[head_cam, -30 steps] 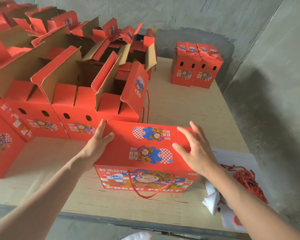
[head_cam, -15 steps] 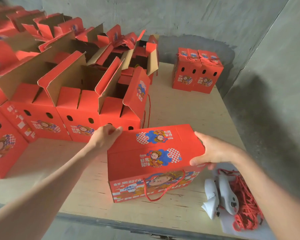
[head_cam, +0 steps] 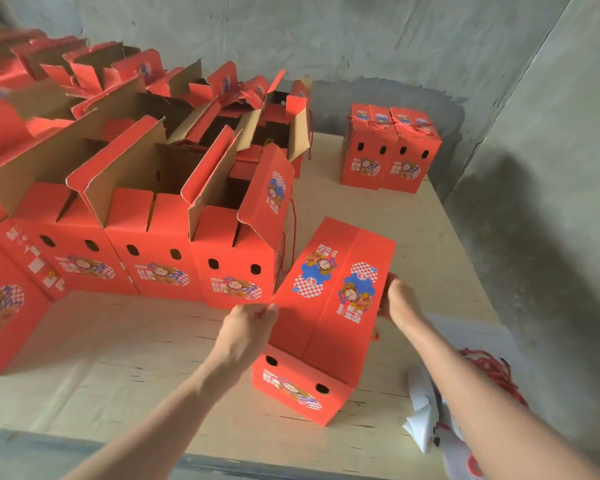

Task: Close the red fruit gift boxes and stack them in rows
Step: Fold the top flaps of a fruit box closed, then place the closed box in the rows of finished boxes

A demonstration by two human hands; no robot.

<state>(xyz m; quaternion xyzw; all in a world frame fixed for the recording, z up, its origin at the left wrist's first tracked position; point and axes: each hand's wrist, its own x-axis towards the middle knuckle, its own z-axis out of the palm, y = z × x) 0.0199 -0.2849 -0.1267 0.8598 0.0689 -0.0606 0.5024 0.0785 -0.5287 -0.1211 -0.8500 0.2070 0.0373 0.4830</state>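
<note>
Grey plastered walls back a pale wooden counter (head_cam: pixel 153 375). Subject of inspection: one closed box (head_cam: pixel 329 306), lid flaps folded flat, held tilted over the counter; whether its near bottom corner rests on the surface cannot be told. Left of the closed box, almost touching it, stands a row of open boxes (head_cam: pixel 146 244) with flaps raised. Well beyond it stands a finished pair (head_cam: pixel 388 150). To its right lie a red cord bundle (head_cam: pixel 492 372) and a white object (head_cam: pixel 426 420).

Judgement on handling: corrugated card, stiff, probably light and empty; walls would dent under a hard squeeze, so the long top edges are the sound places to hold.

Hands: the left hand (head_cam: pixel 248 327) grips the left top edge, fingers curled; the right hand (head_cam: pixel 400 303) clasps the opposite side, fingertips hidden. Both forearms reach forward, wrists roughly level
</note>
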